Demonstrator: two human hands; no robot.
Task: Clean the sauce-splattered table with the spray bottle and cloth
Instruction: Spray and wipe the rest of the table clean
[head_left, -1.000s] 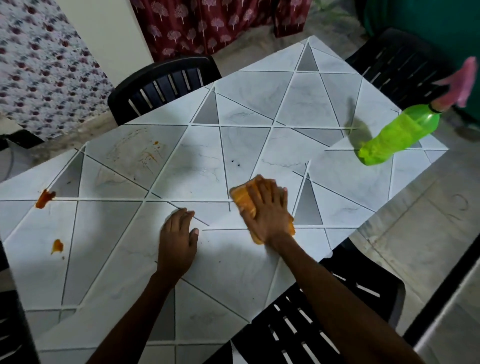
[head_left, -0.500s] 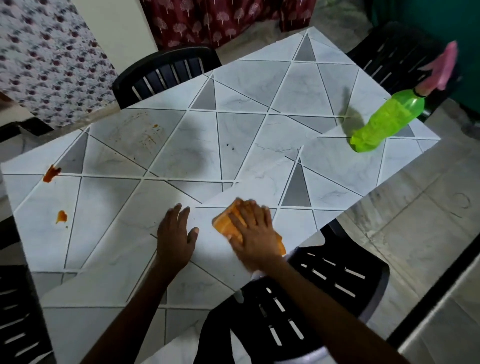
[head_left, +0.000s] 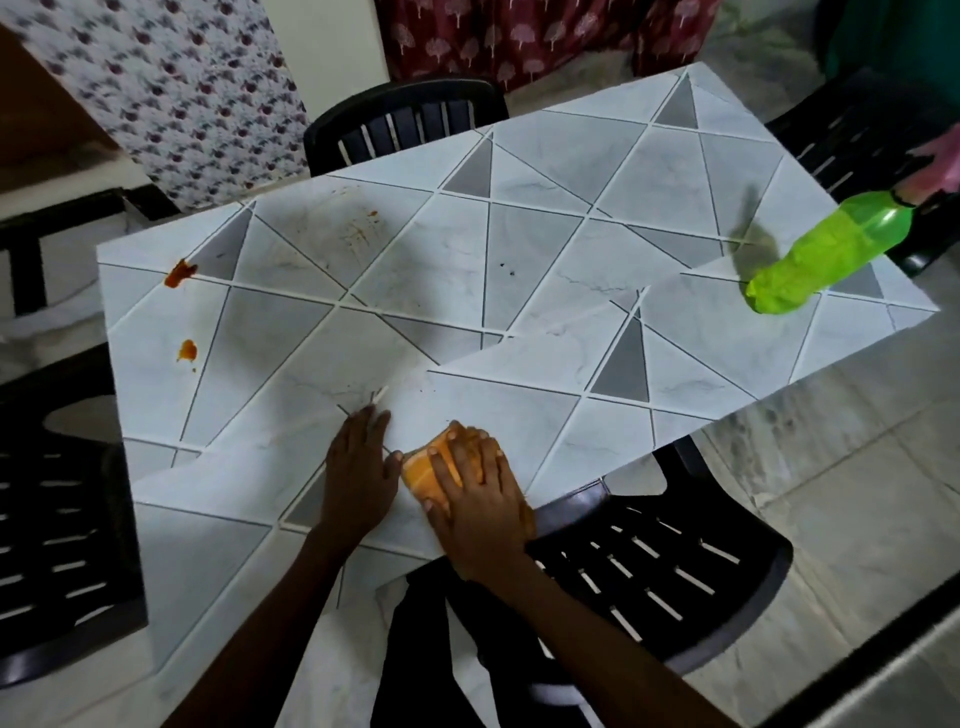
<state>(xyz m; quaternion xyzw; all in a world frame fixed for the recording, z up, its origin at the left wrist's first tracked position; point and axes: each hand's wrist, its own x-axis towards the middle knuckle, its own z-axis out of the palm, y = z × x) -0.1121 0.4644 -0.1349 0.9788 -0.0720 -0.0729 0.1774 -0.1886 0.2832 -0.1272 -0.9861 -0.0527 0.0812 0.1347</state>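
Note:
My right hand (head_left: 480, 491) presses an orange cloth (head_left: 427, 473) flat on the table (head_left: 519, 291) near its front edge. Beside it, my left hand (head_left: 358, 467) lies flat on the tabletop, fingers together, holding nothing. A green spray bottle (head_left: 826, 254) with a pink trigger head stands at the far right of the table. Two red-orange sauce blobs (head_left: 179, 273) (head_left: 187, 351) sit at the table's left end. Faint orange smears (head_left: 358, 234) mark the far left-centre. Small dark specks (head_left: 506, 266) dot the middle.
Black plastic chairs surround the table: one behind it (head_left: 405, 122), one at the front under my arms (head_left: 649, 571), one at the left (head_left: 57, 519), one at the far right (head_left: 857, 135). Patterned curtains hang at the back. Tiled floor lies to the right.
My right hand has dragged the cloth toward me to the table's front edge. The left hand has stayed flat beside it. The view has shifted, so the table appears farther right.

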